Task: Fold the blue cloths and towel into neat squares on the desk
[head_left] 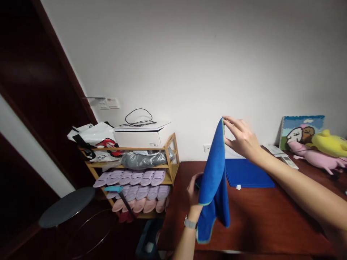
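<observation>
A blue cloth with a green hem hangs in the air over the left end of a dark red wooden table. My right hand pinches its top corner, raised high. My left hand, with a watch at the wrist, grips the cloth lower down from behind; the cloth hides most of its fingers. A second blue cloth, folded flat, lies on the table just behind.
A wooden shoe rack with several pairs of slippers, bags and a white box stands left of the table. A round grey stool is further left. Plush toys, a picture and a remote lie at the table's back right.
</observation>
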### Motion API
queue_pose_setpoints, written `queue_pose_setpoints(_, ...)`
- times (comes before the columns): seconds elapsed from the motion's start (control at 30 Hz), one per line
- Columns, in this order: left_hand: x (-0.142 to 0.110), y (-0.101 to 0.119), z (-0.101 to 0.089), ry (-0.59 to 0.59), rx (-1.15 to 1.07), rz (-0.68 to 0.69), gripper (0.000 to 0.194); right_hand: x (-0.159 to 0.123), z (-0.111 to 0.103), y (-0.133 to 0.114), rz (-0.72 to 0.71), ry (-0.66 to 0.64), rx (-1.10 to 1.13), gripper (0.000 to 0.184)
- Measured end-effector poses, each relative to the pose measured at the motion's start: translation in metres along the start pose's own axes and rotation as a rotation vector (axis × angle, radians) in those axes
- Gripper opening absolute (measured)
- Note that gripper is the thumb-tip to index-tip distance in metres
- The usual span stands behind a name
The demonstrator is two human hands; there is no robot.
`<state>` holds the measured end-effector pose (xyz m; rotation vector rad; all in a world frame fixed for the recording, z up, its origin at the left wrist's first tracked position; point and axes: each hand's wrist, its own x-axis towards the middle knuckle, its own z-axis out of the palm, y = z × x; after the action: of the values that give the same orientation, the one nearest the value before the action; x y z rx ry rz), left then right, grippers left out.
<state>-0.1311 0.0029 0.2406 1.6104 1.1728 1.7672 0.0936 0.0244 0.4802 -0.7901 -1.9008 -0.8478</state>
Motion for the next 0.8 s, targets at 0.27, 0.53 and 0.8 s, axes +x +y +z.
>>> queue_pose_setpoints(0.27, -0.001, 0.097, -0.018, 0.053, -0.151, -0.015, 0.018, -0.092, -0.027, -0.020, 0.304, -0.251, -0.088, 0.074)
queue_pose_setpoints(0.53, -0.008, 0.130, 0.000, -0.221, -0.018, -0.002, 0.010, -0.209, -0.043, -0.117, 0.548, -0.546, 0.869, 0.059)
queue_pose_setpoints(0.8, -0.042, 0.163, 0.011, -0.449, 0.301, 0.142, 0.015, -0.209, -0.059, -0.167, 0.850, -0.159, 0.712, 0.020)
